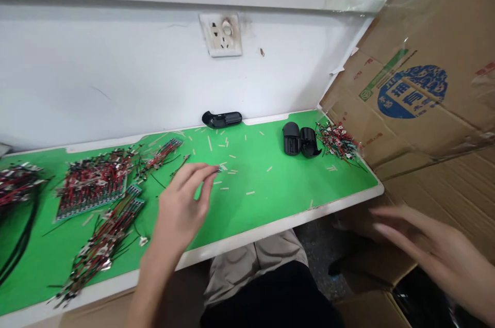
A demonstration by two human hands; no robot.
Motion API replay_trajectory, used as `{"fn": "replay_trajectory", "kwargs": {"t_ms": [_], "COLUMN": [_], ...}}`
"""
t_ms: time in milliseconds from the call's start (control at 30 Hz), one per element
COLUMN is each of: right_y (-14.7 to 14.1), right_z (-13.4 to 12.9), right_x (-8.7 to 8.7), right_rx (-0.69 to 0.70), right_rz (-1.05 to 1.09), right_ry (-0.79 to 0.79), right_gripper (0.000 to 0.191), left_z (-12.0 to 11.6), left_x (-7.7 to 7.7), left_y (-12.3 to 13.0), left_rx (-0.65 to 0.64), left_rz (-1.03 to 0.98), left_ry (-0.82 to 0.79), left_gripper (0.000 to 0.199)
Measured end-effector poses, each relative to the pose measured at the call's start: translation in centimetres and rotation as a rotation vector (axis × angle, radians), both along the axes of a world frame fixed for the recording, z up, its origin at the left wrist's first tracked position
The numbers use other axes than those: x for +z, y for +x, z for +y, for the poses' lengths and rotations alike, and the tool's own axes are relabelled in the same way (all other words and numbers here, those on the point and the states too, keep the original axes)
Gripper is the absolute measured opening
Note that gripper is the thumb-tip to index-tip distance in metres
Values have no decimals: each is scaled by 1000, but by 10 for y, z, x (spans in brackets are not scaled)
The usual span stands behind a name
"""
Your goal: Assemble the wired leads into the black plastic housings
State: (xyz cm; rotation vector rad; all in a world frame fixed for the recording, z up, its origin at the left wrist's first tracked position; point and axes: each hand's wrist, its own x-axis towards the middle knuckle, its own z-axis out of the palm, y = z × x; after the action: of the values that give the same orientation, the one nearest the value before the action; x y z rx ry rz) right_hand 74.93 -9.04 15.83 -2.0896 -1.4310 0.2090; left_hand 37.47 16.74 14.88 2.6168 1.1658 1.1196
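Mid-desk [270,204], scattered tan slivers [232,172] lie just right of the left hand [181,209], nearest them; right hand [433,250] well apart, beyond the corner!

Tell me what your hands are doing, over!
Left hand over the green mat, fingertips at small tan bits. Right hand open, above cardboard. Wire bundles beside left hand.
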Motion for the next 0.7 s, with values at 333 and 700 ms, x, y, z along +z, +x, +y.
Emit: {"fn": "replay_trajectory", "kwargs": {"t_ms": [333, 700], "right_y": [6, -72], "right_z": [322, 311], "right_x": [-20, -23], "right_rx": [290, 328], "right_rz": [-328, -314], "right_ry": [-346, -458], "right_gripper": [51, 77], "left_z": [-11, -25], "left_x": [-53, -51], "left_y": [11, 23], "left_rx": [-132, -176], "left_rz": [258, 498], "left_ry": [-14, 197], "left_gripper": [25, 40]}}
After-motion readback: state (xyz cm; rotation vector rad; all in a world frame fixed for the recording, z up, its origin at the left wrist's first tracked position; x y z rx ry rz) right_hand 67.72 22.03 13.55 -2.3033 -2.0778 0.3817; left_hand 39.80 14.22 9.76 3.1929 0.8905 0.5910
